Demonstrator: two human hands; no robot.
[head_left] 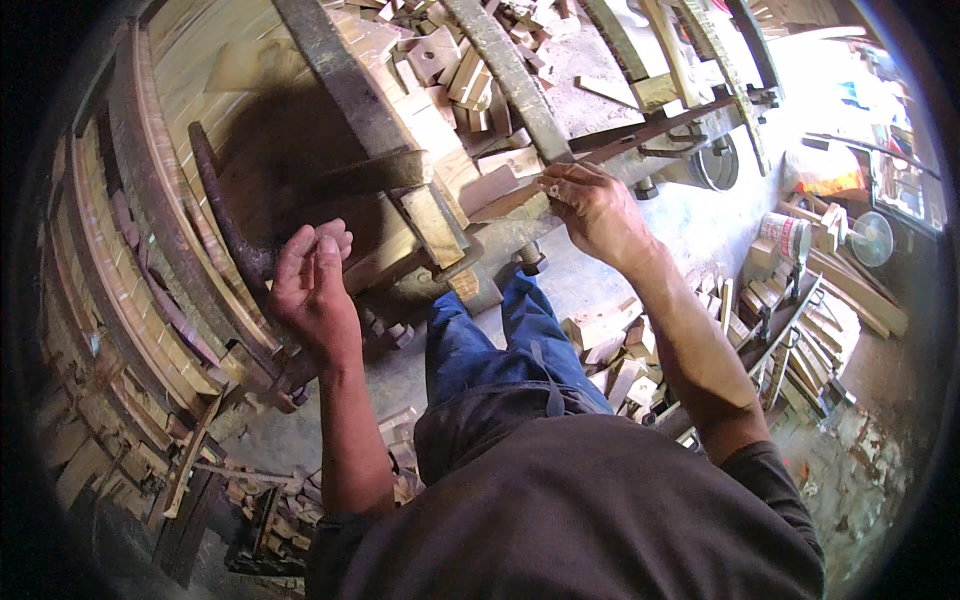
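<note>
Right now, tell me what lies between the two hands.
The head view shows a pale wood block between the left hand and right hand, with a threaded bolt nearer the right.

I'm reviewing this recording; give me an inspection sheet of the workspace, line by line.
Surface: gray floor, strewn with wood pieces.
Job's things: curved metal bars over pale boards; a wood block sits near one bar's end.
Clutter: wood scraps beyond the bars; more offcuts beside the person's legs.
Left hand: fingers curled, beside a dark curved handle; contact unclear.
Right hand: fingers bent at another bar's near end; whether it grips anything is unclear.
Cables: nothing seen.
Surroundings: a bucket and a white-and-orange sack at right.
</note>
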